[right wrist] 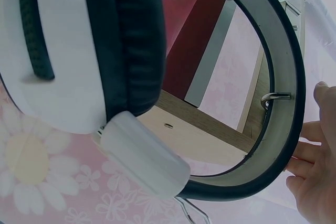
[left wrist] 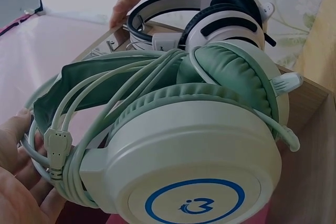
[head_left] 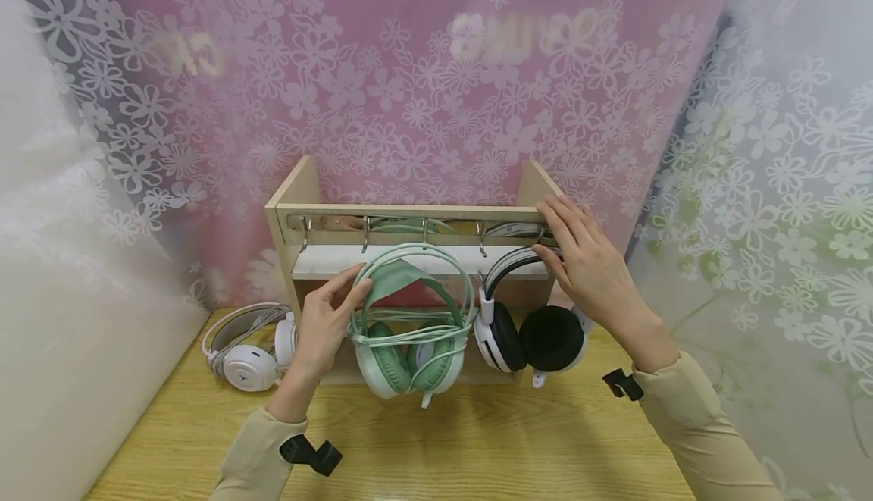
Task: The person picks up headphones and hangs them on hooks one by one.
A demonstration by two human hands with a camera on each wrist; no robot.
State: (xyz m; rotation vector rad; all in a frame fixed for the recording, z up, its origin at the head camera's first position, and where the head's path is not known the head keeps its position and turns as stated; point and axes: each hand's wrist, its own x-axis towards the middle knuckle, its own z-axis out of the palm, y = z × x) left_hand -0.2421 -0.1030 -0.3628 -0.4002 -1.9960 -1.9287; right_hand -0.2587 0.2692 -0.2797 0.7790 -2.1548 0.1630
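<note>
My left hand [head_left: 320, 330] holds a mint-green and white headset [head_left: 439, 368] by the left side of its headband, thumb and fingers curled round it. Its cable is bundled across the earcups, and a blue ring logo shows on one cup [left wrist: 194, 166] in the left wrist view. The headset is held in front of the rack's hooks, below the front rail. My right hand [head_left: 593, 273], fingers extended, rests at the right end of the wooden rack [head_left: 409, 211]. Beneath it, a black and white headset [head_left: 501, 334] hangs with its band over a metal hook [right wrist: 275, 97].
Several metal hooks [head_left: 364, 234] line the rack's front rail, with a white shelf [head_left: 320, 260] behind. Another white headset [head_left: 248, 368] lies on the wood-grain table [head_left: 423, 440] at the rack's left. A pink flowered curtain [head_left: 409, 92] hangs behind, with pale sheets at both sides.
</note>
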